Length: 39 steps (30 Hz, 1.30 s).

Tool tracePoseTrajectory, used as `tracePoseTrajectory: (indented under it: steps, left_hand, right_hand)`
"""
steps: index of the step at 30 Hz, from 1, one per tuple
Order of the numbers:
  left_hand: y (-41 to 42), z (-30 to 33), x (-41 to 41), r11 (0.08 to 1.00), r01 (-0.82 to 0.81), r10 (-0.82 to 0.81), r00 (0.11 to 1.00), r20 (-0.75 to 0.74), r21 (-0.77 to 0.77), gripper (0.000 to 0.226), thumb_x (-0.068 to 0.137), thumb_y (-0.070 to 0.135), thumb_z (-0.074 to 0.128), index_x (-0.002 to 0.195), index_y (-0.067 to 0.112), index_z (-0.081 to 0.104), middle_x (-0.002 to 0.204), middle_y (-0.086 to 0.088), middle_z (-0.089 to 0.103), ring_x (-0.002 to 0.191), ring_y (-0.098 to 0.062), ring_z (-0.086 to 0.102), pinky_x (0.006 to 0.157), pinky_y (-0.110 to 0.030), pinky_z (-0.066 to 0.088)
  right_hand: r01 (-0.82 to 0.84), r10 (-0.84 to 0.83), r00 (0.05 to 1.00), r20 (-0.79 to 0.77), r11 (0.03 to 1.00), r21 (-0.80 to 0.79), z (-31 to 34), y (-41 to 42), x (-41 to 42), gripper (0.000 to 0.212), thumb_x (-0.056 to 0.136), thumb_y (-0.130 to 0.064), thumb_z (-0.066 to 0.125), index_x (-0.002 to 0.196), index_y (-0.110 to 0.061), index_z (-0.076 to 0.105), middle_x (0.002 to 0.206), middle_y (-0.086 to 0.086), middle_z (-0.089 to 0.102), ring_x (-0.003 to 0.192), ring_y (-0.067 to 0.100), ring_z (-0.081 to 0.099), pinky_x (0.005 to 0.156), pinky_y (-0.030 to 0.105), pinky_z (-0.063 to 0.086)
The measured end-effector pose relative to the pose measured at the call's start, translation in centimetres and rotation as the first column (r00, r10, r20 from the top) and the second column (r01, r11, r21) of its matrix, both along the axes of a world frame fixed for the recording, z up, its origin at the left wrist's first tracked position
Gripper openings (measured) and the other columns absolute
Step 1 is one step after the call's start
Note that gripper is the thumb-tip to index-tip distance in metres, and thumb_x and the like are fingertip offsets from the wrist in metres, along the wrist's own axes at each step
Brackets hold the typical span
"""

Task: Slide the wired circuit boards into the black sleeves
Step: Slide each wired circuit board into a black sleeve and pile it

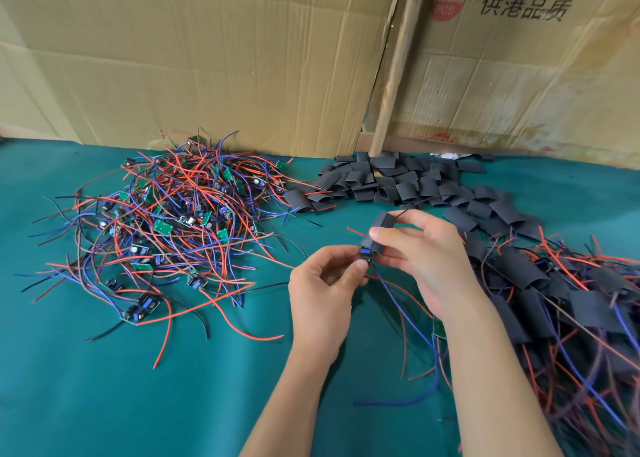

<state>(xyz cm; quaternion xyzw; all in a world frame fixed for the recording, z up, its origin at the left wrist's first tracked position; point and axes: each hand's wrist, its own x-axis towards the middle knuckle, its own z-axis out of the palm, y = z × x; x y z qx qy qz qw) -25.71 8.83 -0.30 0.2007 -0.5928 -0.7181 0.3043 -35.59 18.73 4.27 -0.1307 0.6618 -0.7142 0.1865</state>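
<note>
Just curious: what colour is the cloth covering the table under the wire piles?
Teal green cloth, seen best in the head view, the only one.

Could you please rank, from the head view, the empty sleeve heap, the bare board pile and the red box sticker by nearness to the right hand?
From the right hand:
1. Empty sleeve heap, just behind it.
2. Bare board pile, far left.
3. Red box sticker, top, on the cardboard.

On the table (104, 404), wired boards (173, 221) lie left, empty sleeves (391, 183) behind centre, sleeved boards (561, 294) right.
</note>
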Motion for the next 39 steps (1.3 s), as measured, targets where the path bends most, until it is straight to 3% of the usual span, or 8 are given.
tracePoseTrajectory:
  steps: [13,19,23,27,30,34,36,39]
  left_hand:
    - [-0.3,0.1,0.0,0.987,0.055,-0.043,0.996,-0.081,0.149,0.005,0.091,0.002,0.069,0.088,0.005,0.072,0.078,-0.008,0.076,0.066,-0.014,0.071,0.059,-0.021,0.054]
    - [0.3,-0.3,-0.3,0.988,-0.102,0.108,0.993,0.043,-0.117,0.013,0.092,0.008,0.069,0.091,0.014,0.058,0.074,-0.004,0.071,0.06,-0.017,0.066,0.059,-0.027,0.052]
    - [0.9,-0.2,-0.3,0.941,-0.045,0.088,0.99,0.113,-0.334,0.02,0.087,0.022,0.073,0.087,0.024,0.053,0.065,0.014,0.062,0.053,-0.005,0.053,0.055,-0.013,0.041]
    - [1.0,-0.4,-0.4,0.917,0.017,0.041,0.99,0.136,-0.399,0.018,0.088,0.028,0.074,0.085,0.024,0.056,0.058,0.014,0.054,0.05,-0.005,0.046,0.051,-0.016,0.038]
    - [0.6,-0.2,-0.2,0.939,0.111,-0.071,0.989,0.133,-0.325,0.015,0.091,0.029,0.07,0.084,0.018,0.063,0.063,0.002,0.06,0.056,-0.015,0.052,0.057,-0.03,0.047]
    - [-0.2,-0.2,-0.5,0.996,0.064,-0.059,0.995,0.079,-0.066,0.009,0.096,0.007,0.06,0.087,0.007,0.063,0.071,-0.007,0.067,0.058,-0.015,0.059,0.053,-0.024,0.046]
    - [-0.1,-0.2,-0.5,0.996,0.071,-0.065,0.994,0.088,-0.062,0.012,0.093,-0.002,0.056,0.088,0.007,0.063,0.073,-0.005,0.067,0.057,-0.013,0.059,0.053,-0.022,0.046]
    - [0.3,-0.2,-0.5,0.986,0.085,-0.068,0.99,0.123,-0.141,0.018,0.09,-0.003,0.055,0.084,0.012,0.063,0.074,-0.003,0.067,0.056,-0.01,0.06,0.054,-0.02,0.047]
  right_hand:
    - [-0.221,0.238,0.967,0.086,0.959,-0.176,0.0,0.8,-0.1,0.037,0.079,-0.004,0.075,0.114,-0.003,0.063,0.107,0.026,0.075,0.109,0.04,0.071,0.092,0.045,0.061]
    - [-0.282,0.292,0.948,0.122,0.955,-0.093,-0.1,0.9,-0.1,0.031,0.089,0.001,0.065,0.119,-0.004,0.063,0.111,0.023,0.075,0.103,0.036,0.074,0.092,0.044,0.061]
    - [-0.274,0.264,0.955,0.137,0.96,0.055,0.0,0.6,-0.1,0.03,0.093,0.005,0.054,0.119,-0.005,0.066,0.108,0.022,0.076,0.095,0.033,0.075,0.082,0.038,0.061]
    - [-0.205,0.194,0.976,0.094,0.972,0.119,0.8,1.1,0.1,0.031,0.092,0.008,0.053,0.117,-0.006,0.064,0.096,0.023,0.077,0.08,0.03,0.074,0.067,0.033,0.062]
    - [0.002,-0.001,1.0,-0.007,0.992,0.124,2.2,2.2,-0.3,0.026,0.09,0.007,0.049,0.107,-0.005,0.065,0.084,0.021,0.077,0.063,0.023,0.07,0.043,0.026,0.049]
    - [0.212,-0.195,0.974,-0.117,0.964,0.161,4.5,6.9,-2.0,0.024,0.073,-0.008,0.054,0.091,-0.01,0.07,0.077,0.019,0.076,0.047,0.019,0.064,0.031,0.023,0.036]
    - [0.217,-0.179,0.975,-0.135,0.906,0.363,5.5,9.9,-1.9,0.026,0.066,-0.015,0.063,0.088,-0.022,0.076,0.081,0.015,0.078,0.058,0.025,0.073,0.039,0.029,0.05]
    - [0.341,-0.219,0.939,-0.265,0.687,0.641,5.0,14.5,-2.6,0.021,0.072,-0.027,0.087,0.084,-0.036,0.072,0.09,0.0,0.074,0.094,0.034,0.074,0.085,0.05,0.059]
